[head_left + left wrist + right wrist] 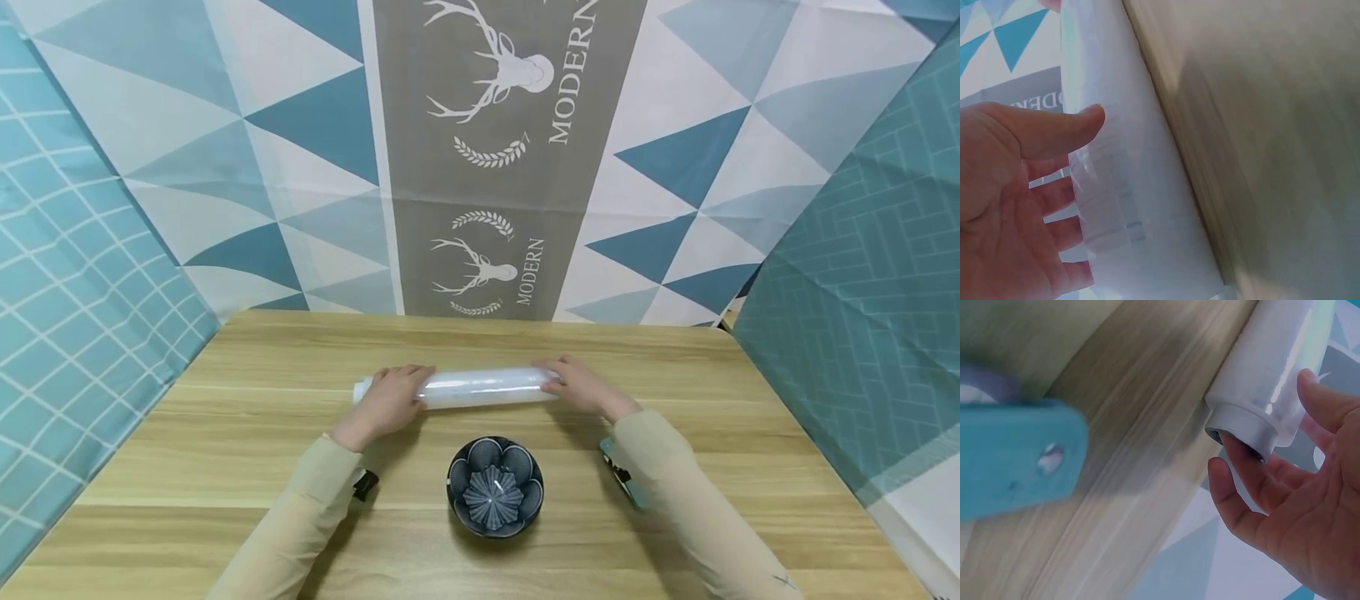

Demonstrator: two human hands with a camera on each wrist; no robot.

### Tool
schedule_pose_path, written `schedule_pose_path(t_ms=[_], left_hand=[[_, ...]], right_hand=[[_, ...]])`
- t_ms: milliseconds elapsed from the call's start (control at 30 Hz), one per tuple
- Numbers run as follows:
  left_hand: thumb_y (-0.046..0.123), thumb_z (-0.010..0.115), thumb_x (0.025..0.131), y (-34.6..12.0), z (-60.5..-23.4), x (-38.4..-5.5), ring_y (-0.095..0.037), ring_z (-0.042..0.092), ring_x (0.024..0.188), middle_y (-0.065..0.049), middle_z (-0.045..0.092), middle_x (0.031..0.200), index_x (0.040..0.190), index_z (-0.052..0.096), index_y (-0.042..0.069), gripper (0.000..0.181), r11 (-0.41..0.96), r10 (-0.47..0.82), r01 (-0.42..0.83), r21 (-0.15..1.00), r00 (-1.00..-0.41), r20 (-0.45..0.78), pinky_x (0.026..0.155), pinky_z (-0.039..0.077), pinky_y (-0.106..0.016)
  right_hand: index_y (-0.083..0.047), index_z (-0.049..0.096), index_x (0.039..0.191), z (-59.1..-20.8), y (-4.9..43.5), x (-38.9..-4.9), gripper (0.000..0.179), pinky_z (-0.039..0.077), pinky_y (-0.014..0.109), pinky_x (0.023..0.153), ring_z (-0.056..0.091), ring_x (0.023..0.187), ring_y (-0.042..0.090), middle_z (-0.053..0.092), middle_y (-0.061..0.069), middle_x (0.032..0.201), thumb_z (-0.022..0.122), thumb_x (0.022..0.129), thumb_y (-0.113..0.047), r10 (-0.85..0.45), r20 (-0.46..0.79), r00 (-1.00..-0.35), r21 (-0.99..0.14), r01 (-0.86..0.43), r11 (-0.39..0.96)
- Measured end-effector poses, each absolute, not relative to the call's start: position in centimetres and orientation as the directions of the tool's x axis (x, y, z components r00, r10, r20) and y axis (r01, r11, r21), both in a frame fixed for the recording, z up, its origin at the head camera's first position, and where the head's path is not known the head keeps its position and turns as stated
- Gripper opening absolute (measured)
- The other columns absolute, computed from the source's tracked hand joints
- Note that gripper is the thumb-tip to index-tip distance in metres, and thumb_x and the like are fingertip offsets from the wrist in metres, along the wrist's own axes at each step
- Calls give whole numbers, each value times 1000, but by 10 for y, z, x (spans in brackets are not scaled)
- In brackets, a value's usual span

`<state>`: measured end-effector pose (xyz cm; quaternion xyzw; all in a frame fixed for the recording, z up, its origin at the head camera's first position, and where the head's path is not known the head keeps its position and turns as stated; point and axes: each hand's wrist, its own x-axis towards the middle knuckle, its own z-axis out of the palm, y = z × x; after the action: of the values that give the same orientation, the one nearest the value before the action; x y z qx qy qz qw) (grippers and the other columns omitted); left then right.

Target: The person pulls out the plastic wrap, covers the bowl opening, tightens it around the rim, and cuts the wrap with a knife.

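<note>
A roll of clear plastic wrap (483,388) lies across the wooden table, with a pale core end jutting out at the left. Near that left end, my left hand (390,398) grips it, the thumb (1079,128) on one side and the fingers reaching round the other. At the opposite end, my right hand (583,387) holds the roll between thumb and fingers. One fingertip goes into the hollow core (1244,428) in the right wrist view. A dark blue bowl (495,492) with a petal pattern stands nearer to me, between my forearms.
A teal object (633,483) with dark markings lies partly under the right sleeve; it looms blurred at the left of the right wrist view. A small black piece (365,485) shows beside the left sleeve. Patterned cloth walls (480,167) border the table (225,467).
</note>
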<state>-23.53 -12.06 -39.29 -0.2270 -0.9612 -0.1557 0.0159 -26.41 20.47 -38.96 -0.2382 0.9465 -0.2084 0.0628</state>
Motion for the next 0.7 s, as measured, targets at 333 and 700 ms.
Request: schedule_pose_path(t_ms=[333, 700], left_hand=[[11, 68, 96, -107, -392, -237, -48, 53, 134, -25, 55, 147, 147, 50, -3, 57, 827, 482, 477, 298, -874, 62, 112, 37, -68], [14, 68, 97, -95, -394, -230, -46, 52, 136, -25, 55, 147, 147, 49, -4, 57, 797, 539, 518, 312, -842, 22, 113, 36, -69]], right_hand=[[0, 52, 146, -387, 226, -253, 45, 47, 61, 102, 59, 114, 43, 58, 32, 129, 56, 105, -19, -460, -46, -887, -438, -395, 807], [-2, 52, 148, -382, 246, -235, 47, 46, 64, 103, 58, 121, 47, 57, 33, 134, 55, 106, -24, -452, -120, -884, -419, -368, 830]])
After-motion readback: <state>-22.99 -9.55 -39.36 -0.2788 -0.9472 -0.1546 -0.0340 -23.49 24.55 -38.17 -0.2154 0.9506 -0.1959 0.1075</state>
